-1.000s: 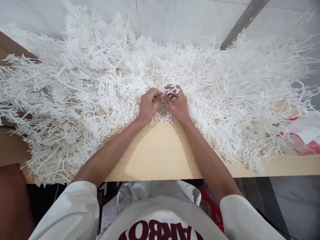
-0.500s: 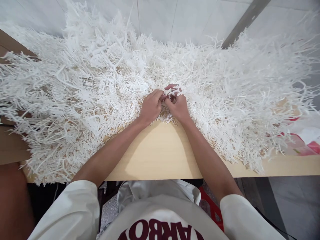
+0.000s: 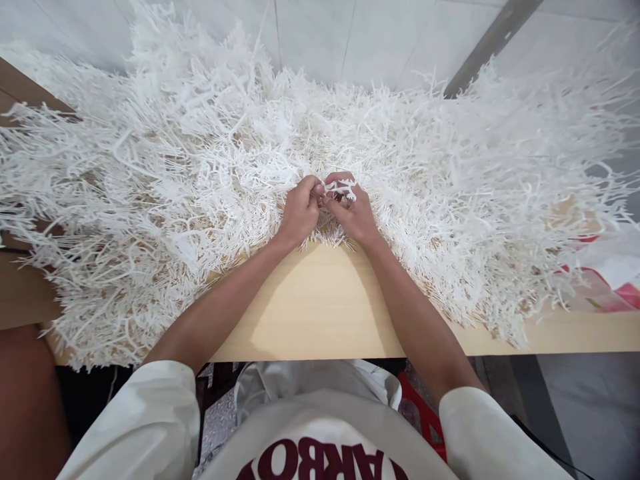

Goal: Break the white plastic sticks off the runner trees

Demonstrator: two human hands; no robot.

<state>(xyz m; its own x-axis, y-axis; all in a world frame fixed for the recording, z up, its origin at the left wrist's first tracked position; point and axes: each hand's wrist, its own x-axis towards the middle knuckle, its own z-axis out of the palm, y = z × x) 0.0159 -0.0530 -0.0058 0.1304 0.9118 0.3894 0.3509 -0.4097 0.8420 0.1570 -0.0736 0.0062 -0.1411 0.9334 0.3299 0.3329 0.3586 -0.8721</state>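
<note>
My left hand [image 3: 302, 209] and my right hand [image 3: 356, 212] meet at the front edge of a big heap of white branched plastic sprigs [image 3: 240, 153]. A small white sprig [image 3: 349, 189] shows across the fingers of my right hand, which are curled round it. Close against it, my left thumb and fingers are pinched together where the two hands touch. Whether they grip the end of the same sprig is hidden by the fingers.
The heap covers most of the light wooden table [image 3: 315, 307], spreading to both sides. A pink and white plastic bag [image 3: 600, 287] lies at the right end. Cardboard [image 3: 25, 293] stands at the left. Behind rise a tiled wall and a grey post [image 3: 490, 47].
My fingers have shifted slightly to the left, and the small sprig has turned a little in my right hand. Both forearms stay nearly in place.
</note>
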